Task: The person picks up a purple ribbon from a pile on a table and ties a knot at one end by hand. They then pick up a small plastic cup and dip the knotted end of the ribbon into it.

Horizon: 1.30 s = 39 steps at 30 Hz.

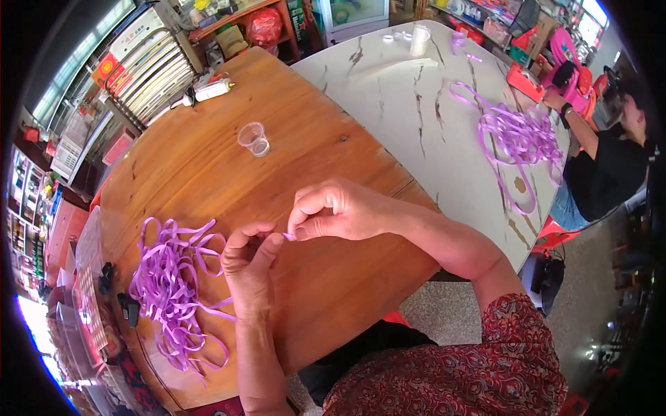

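Over the wooden table [305, 145], my left hand [248, 267] and my right hand [343, 211] meet almost fingertip to fingertip. A short bit of purple ribbon [288, 236] shows between them, pinched by thumb and finger on each side. Left of my left hand lies a loose, tangled heap of purple ribbon [173, 284]. Strands run from this heap toward my left wrist, where the hand hides how they go on. Beyond my hands, a clear plastic cup [253, 139] rests on the wood.
A white glue gun [213, 90] lies on the far wooden side. The marble-patterned white table [388, 97] adjoins at right, bearing another purple ribbon heap [520, 139], a white cup [420, 40] and a red box [525, 83]. A person in black [607, 173] sits beside it.
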Motion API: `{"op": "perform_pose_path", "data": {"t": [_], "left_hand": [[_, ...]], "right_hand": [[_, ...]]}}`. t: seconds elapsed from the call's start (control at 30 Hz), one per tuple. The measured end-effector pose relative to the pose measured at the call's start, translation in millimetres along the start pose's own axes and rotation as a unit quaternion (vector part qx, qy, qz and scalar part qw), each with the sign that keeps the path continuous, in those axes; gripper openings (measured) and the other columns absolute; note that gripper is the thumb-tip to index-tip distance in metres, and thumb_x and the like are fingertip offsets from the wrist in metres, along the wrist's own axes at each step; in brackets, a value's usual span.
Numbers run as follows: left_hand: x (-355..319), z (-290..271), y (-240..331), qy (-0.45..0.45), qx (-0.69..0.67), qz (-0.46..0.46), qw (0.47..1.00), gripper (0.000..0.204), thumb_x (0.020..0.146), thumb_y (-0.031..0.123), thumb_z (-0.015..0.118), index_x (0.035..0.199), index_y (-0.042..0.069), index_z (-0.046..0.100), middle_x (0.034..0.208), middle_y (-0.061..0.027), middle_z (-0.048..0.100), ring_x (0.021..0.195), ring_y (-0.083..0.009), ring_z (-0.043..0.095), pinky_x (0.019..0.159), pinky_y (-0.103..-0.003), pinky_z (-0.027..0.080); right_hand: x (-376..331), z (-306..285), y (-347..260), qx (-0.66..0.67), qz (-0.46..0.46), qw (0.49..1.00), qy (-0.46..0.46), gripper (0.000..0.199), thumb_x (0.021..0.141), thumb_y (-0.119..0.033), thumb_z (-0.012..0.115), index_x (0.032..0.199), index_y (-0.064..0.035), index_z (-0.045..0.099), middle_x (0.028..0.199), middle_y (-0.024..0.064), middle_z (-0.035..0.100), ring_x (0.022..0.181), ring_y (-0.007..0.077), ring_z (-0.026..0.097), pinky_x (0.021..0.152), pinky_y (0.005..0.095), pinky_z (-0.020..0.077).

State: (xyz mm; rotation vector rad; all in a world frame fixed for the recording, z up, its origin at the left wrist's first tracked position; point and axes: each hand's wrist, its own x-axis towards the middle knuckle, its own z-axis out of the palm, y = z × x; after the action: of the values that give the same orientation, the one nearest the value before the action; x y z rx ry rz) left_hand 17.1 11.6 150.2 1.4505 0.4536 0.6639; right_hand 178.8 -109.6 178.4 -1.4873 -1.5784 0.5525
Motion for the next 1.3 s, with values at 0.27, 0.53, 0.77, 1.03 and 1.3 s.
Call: {"op": "perform_pose_path", "data": {"t": [0.27, 0.53, 0.77, 1.03, 1.3], "left_hand": [[-0.9, 8.9, -8.0, -0.049, -0.278, -0.07, 0.957, 0.005, 0.088, 0.007, 0.058, 0.093, 0.006, 0.061, 0.077, -0.0025, 0.061, 0.059, -0.0084, 0.049, 0.051, -0.021, 0.035], [-3.3, 11.5, -14.2, 0.026, -0.249, -0.063, 0.966, 0.008, 0.088, 0.005, 0.059, 0.095, 0.006, 0.064, 0.076, 0.0006, 0.06, 0.056, -0.006, 0.044, 0.048, -0.02, 0.033], [-7.0, 13.2, -20.9, 0.054, -0.16, -0.003, 0.986, 0.012, 0.089, 0.004, 0.059, 0.099, 0.005, 0.066, 0.08, 0.0, 0.062, 0.06, -0.0056, 0.046, 0.053, -0.02, 0.034], [-4.0, 16.2, -21.2, 0.049, -0.142, 0.003, 0.989, 0.006, 0.087, 0.002, 0.06, 0.089, 0.005, 0.065, 0.074, 0.0029, 0.056, 0.062, -0.0058, 0.043, 0.056, -0.02, 0.033], [-1.4, 15.4, -19.2, 0.039, -0.093, 0.025, 0.995, 0.006, 0.086, 0.002, 0.059, 0.081, 0.004, 0.062, 0.073, 0.002, 0.054, 0.062, -0.0051, 0.039, 0.058, -0.019, 0.03]], "right_hand": [[3.3, 31.4, 14.9, 0.567, 0.062, 0.821, 0.0, 0.019, 0.087, 0.0, 0.059, 0.104, 0.0053, 0.064, 0.1, 0.0102, 0.064, 0.093, 0.0169, 0.062, 0.086, 0.0284, 0.0487], [8.6, 36.4, 16.8, 0.429, 0.052, 0.899, 0.071, 0.018, 0.086, 0.001, 0.06, 0.102, -0.0007, 0.067, 0.1, 0.0078, 0.065, 0.098, 0.0163, 0.06, 0.085, 0.0285, 0.0486], [6.5, 39.0, 22.3, -0.057, -0.149, 0.964, 0.214, 0.025, 0.075, -0.002, 0.068, 0.1, -0.0084, 0.069, 0.083, 0.0024, 0.06, 0.079, 0.0191, 0.056, 0.071, 0.031, 0.0458], [2.6, 45.6, 21.2, -0.214, -0.177, 0.93, 0.242, 0.021, 0.07, -0.005, 0.069, 0.091, -0.0078, 0.066, 0.08, 0.0019, 0.056, 0.079, 0.0214, 0.053, 0.075, 0.0353, 0.0425], [3.0, 39.9, 16.2, 0.001, -0.077, 0.976, 0.206, 0.015, 0.074, -0.004, 0.068, 0.087, -0.0043, 0.059, 0.076, 0.0078, 0.062, 0.075, 0.0244, 0.058, 0.07, 0.0358, 0.0455]]}}
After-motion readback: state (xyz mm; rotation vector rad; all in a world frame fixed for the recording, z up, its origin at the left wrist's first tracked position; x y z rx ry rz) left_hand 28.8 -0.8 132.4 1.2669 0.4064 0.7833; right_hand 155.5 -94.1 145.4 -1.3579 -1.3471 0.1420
